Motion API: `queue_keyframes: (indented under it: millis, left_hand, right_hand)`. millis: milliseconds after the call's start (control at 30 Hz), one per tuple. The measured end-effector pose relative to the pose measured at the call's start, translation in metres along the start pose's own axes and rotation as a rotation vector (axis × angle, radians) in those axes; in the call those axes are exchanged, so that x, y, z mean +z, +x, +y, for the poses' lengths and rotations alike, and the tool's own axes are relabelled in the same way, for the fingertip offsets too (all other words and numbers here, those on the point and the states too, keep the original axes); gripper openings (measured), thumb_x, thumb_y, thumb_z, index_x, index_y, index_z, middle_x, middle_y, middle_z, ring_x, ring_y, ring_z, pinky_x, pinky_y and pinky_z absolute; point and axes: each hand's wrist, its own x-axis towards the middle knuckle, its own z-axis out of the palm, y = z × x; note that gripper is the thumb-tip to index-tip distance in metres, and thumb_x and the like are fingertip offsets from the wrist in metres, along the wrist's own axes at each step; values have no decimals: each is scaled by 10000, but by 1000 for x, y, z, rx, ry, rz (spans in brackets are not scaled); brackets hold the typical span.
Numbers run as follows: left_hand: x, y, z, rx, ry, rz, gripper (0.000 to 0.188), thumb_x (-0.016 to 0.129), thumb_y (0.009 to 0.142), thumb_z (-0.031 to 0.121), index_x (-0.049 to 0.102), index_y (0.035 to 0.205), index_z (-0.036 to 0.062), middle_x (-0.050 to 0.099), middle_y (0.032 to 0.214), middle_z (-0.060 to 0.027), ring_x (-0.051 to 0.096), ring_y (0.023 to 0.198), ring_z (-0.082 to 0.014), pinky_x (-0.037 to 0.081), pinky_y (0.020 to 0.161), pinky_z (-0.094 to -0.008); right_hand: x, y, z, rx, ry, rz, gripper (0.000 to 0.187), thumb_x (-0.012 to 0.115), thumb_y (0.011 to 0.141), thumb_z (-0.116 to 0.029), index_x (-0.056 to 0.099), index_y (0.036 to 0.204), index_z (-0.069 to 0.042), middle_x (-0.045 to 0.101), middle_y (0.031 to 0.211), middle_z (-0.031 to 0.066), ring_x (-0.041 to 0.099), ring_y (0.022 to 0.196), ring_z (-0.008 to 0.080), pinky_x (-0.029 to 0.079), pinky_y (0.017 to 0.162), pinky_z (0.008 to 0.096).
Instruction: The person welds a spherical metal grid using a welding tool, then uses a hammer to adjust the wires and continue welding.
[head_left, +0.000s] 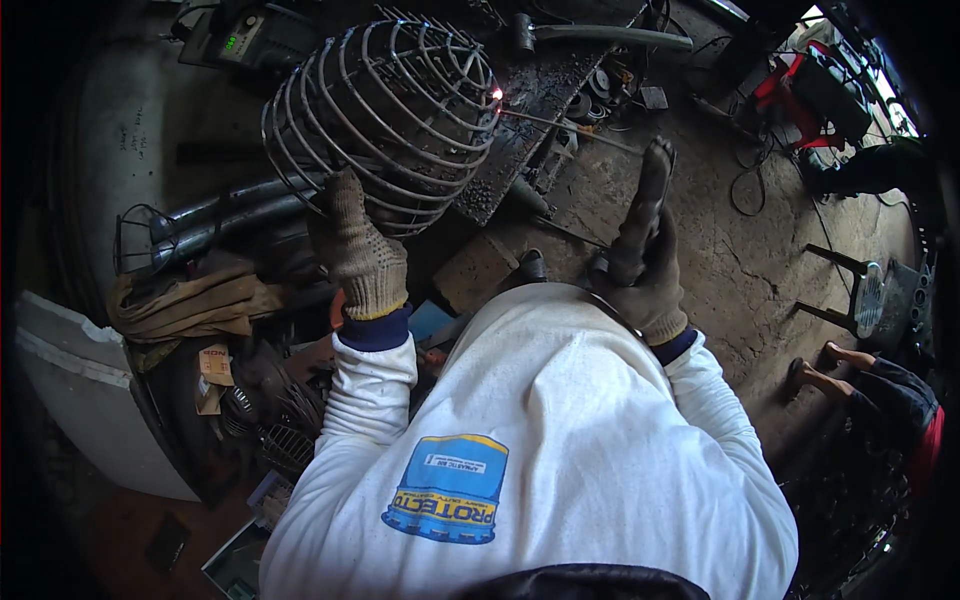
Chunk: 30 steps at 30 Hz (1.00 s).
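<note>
A cage of bent metal rods (385, 110), round and basket-like, lies tilted at the upper middle. My left hand (362, 250), in a dirty knitted glove, is closed on its near-left rim. My right hand (655, 290), gloved too, is wrapped round a dark electrode holder (640, 215) that points upward. From the holder's tip a thin welding rod (570, 127) runs left to the cage's right end. A small spot there glows bright pinkish-white (497, 94). Some fingers of both hands are hidden.
Under the cage is a dark metal worktop (490, 195) strewn with grit. A hammer (600, 36) lies beyond it. Metal pipes (235, 215) and a brown cloth (190, 305) are at left, a welding machine (250, 38) behind. A stool (850, 290) and another person's legs (870, 375) are at right.
</note>
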Motion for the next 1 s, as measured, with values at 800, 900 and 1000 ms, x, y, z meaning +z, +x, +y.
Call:
queue_keyframes:
  millis: [800,900,1000]
  left_hand:
    - [4,-5,-6,-126,-150,-147,625,702,750,-20,548,1341,116,581,1224,-232,597,1091,-434,479,959,-474]
    - [4,-6,-7,-159,-158,-164,602,738,774,42,549,1337,140,576,1217,-224,598,1093,-420,486,948,-461]
    - [11,-9,-14,-168,-155,-146,702,746,759,41,479,1398,157,593,1221,-217,610,1100,-395,490,945,-440]
  right_hand:
    - [-4,-11,21,-133,145,65,1068,839,637,-57,204,1496,-68,551,1149,98,599,999,203,516,846,357]
    - [-2,-14,14,-76,131,57,1073,831,630,-54,201,1498,-66,543,1171,103,586,1040,208,505,876,363]
    - [-2,-10,3,-45,86,51,1053,811,637,-44,204,1497,-56,535,1213,114,572,1093,230,485,918,376]
